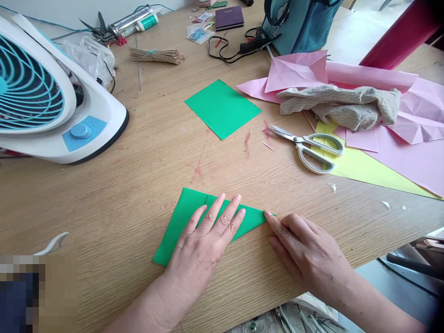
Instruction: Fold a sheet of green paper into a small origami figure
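A folded sheet of green paper (176, 222) lies on the wooden table in front of me, narrowing to a point on its right. My left hand (208, 236) rests flat across its middle with the fingers spread, hiding part of the fold. At the pointed right end, my right hand (305, 249) touches the tip with its outstretched index finger. The thumb lies apart below that finger, and the other fingers are bent. Farther back is a flat square of green paper (222, 110).
White-handled scissors (317, 150) lie on yellow paper (371, 171) at the right, near pink paper (298, 71) and a crumpled cloth glove (347, 104). A fan (100, 134) stands at left. Behind are bundled sticks (156, 55), a glue gun (255, 42) and a bag (301, 27).
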`<act>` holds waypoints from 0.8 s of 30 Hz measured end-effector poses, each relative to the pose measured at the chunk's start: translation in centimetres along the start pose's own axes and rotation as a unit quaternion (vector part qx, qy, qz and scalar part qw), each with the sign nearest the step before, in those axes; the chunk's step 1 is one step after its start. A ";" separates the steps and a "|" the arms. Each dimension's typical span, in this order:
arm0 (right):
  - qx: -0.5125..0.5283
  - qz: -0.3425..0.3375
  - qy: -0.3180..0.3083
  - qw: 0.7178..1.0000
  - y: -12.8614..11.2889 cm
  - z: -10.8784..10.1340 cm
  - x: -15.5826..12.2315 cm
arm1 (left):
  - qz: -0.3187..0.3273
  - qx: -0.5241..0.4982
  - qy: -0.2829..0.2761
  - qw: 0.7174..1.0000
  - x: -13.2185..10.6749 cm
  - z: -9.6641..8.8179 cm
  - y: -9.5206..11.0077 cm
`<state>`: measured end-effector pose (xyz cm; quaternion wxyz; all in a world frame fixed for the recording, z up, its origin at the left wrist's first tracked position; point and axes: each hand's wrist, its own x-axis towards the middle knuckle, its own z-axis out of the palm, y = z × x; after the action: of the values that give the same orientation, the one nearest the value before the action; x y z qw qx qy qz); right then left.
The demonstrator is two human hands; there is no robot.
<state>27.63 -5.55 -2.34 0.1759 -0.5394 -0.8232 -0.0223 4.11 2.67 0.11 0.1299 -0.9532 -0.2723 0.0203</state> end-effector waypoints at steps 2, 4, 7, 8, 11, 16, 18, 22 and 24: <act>-0.001 0.004 -0.003 1.000 0.0 0.0 -0.1 | 0.006 -0.001 -0.002 1.000 0.0 0.0 0.0; -0.012 0.013 -0.015 1.000 0.0 -0.1 -0.3 | 0.009 0.000 0.001 1.000 -0.1 0.0 0.0; -0.034 0.034 -0.048 0.998 -0.2 -0.3 -0.6 | 0.011 0.004 0.003 1.000 -0.2 0.0 0.2; -0.037 0.040 -0.058 0.997 -0.3 -0.4 -0.7 | 0.014 0.003 0.004 1.000 -0.2 0.0 0.2; -0.038 0.049 -0.075 0.995 -0.4 -0.7 -0.8 | 0.030 -0.010 0.003 0.999 -0.4 0.2 0.3; -0.034 0.051 -0.068 0.996 -0.3 -0.8 -0.8 | 0.044 -0.067 -0.005 0.997 -0.2 0.4 0.2; -0.036 0.061 -0.061 0.996 -0.3 -0.8 -0.9 | 0.043 -0.097 -0.012 0.994 0.1 0.2 0.3; -0.047 0.074 -0.056 0.995 -0.2 -0.7 -1.2 | 0.009 -0.142 -0.023 0.990 0.4 -0.3 1.0; -0.048 0.070 -0.059 0.995 -0.2 -0.6 -1.4 | -0.007 -0.149 -0.027 0.988 0.3 -0.5 1.6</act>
<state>28.13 -6.96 -2.16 0.1020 -0.6043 -0.7900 -0.0180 5.26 1.42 0.14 -0.0207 -0.9592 -0.2819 0.0039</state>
